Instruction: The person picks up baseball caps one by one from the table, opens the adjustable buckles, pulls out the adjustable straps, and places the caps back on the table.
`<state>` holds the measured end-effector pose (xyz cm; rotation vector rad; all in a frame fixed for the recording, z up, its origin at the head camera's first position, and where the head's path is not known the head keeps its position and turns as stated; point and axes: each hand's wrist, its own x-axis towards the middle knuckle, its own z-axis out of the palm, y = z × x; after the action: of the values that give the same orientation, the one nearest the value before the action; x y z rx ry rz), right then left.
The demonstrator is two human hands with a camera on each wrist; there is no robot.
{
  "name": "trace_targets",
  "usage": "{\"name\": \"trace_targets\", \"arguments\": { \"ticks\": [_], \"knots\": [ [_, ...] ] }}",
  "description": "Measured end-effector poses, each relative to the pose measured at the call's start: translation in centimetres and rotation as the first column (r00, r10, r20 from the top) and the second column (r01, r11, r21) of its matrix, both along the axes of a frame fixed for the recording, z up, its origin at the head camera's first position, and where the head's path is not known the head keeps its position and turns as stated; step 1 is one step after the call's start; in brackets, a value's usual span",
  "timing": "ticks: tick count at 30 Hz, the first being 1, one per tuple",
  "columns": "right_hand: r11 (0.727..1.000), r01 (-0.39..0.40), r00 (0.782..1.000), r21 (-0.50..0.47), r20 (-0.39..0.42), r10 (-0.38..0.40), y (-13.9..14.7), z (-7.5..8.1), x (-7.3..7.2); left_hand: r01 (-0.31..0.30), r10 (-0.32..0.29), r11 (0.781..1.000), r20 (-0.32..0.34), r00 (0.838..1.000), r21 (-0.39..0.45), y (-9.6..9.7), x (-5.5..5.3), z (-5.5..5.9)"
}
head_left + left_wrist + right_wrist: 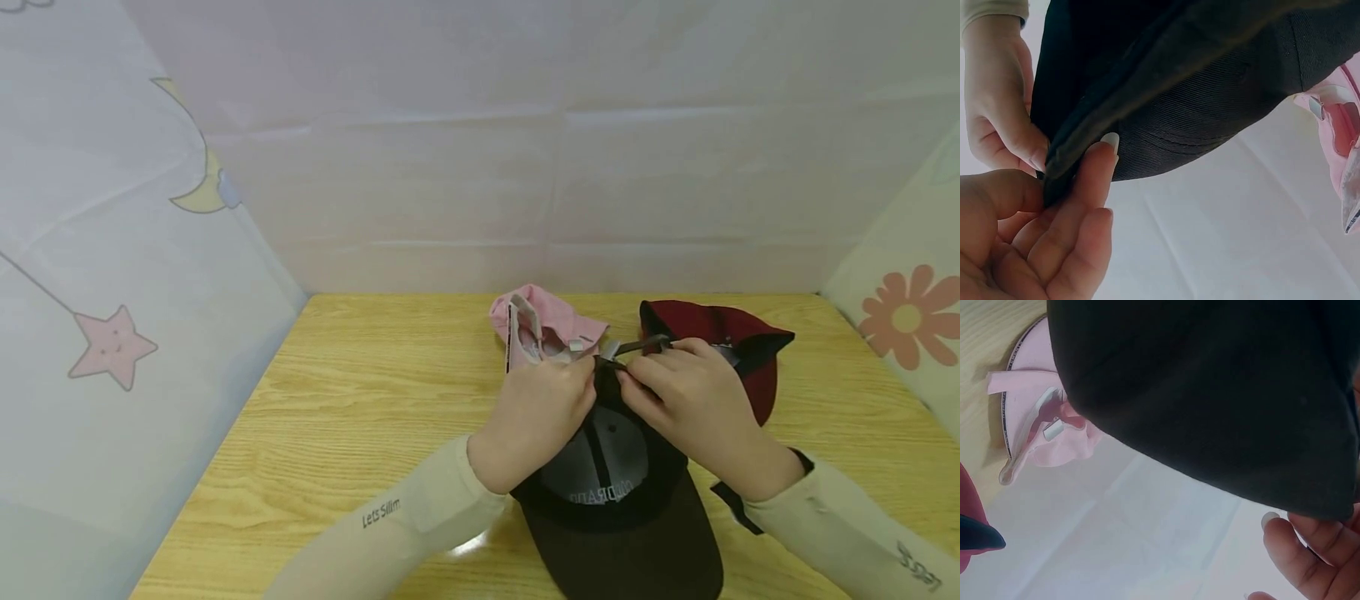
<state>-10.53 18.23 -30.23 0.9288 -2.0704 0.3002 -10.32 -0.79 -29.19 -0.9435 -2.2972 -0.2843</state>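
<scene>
A black cap [630, 542] is held with its inside facing the head camera and its brim toward the person; mirrored lettering shows on the inner front. My left hand [532, 417] pinches the cap's back edge between thumb and fingers, seen closer in the left wrist view, where the hand [1054, 244] grips the dark fabric rim. Beside it, my right hand [693, 408] pinches the back edge near a dark strap [643, 344]. In the right wrist view, the cap [1210, 412] covers much of the frame, and only some fingers of the right hand [1322, 550] show.
Behind the hands lie a pink cap [558, 317] and, to the right, a dark red cap [761, 387], partly covered by the right hand. All are on a wood-grain table [337, 392]. A pale printed sheet [450, 192] rises at the table's back and sides.
</scene>
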Motion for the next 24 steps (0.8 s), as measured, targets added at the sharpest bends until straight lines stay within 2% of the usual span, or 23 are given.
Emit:
{"name": "trace_targets", "arguments": {
  "ticks": [6, 12, 17, 24],
  "knots": [
    [1.000, 0.006, 1.000, 0.011, -0.010, -0.006, 0.1, 0.2, -0.4, 0.000, 0.000, 1.000, -0.006, 1.000, -0.007, -0.1, -0.3, 0.0],
    [0.999, 0.028, 0.999, 0.035, -0.020, -0.027, 0.3, 0.9, -1.1, 0.002, -0.002, 1.000, -0.010, 1.000, 0.005, -0.2, -0.8, 0.5],
    [0.999, 0.018, 0.999, 0.034, -0.034, -0.017, 0.3, 1.3, -2.0, -0.019, 0.019, 1.000, -0.031, 0.999, 0.015, -0.1, -1.3, 0.8],
    [0.999, -0.004, 0.999, 0.035, -0.051, 0.005, 0.4, 1.6, -3.3, -0.031, 0.032, 0.999, -0.042, 0.999, 0.040, 0.0, -1.9, 0.6]
  ]
}}
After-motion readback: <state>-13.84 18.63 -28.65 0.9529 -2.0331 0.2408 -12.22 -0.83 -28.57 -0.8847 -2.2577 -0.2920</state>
